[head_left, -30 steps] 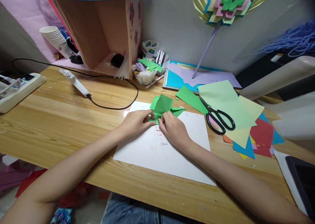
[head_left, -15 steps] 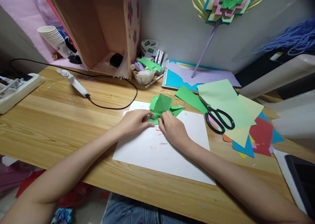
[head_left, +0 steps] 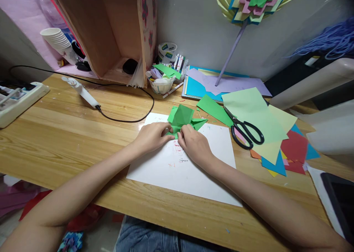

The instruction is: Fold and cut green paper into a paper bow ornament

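Observation:
A partly folded piece of green paper (head_left: pixel 183 114) lies on a white sheet (head_left: pixel 199 178) that carries red and black pen marks. Several flaps of it stand up or point outward. My left hand (head_left: pixel 153 134) grips its near left edge, thumb and fingers pinched together. From the right, my right hand (head_left: pixel 194 143) presses its curled fingers on the near edge, close to the left fingertips. Some of the folds under the fingers are hidden. Other green paper (head_left: pixel 214 110) lies flat just beyond, beside black-handled scissors (head_left: pixel 243 130).
Pale green sheets (head_left: pixel 254 111) and coloured scraps (head_left: pixel 293 152) lie at the right. A white corded tool (head_left: pixel 85 96) rests at the left. Behind stand an open box (head_left: pixel 96 30), a basket of scraps (head_left: pixel 162 86) and a paper flower on a stick (head_left: pixel 231 54).
Both hands stay at the same edge of the green paper, with barely any finger movement. The whole view has shifted very slightly.

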Available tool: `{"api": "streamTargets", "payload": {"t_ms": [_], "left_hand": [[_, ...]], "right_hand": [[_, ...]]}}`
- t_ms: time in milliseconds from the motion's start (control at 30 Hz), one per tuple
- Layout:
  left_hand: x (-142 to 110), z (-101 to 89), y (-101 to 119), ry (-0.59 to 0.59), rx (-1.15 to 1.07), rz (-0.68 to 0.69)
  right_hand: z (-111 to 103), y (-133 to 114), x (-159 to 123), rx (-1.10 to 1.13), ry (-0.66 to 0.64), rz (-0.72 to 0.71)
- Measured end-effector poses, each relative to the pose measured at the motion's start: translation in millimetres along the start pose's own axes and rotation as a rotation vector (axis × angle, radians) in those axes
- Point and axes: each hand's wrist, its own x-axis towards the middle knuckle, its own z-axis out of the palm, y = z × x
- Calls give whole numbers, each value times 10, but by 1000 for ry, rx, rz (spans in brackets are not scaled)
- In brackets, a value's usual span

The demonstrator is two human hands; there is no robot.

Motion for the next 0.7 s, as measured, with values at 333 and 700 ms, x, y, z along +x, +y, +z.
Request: {"api": "streamTargets", "payload": {"t_ms": [333, 700], "left_hand": [[-26, 65, 53, 74, 39, -16], [-34, 62, 78, 95, -6, -30]], "right_hand": [[-7, 2, -12, 61, 23, 30], [1, 19, -41, -81, 20, 5]]}}
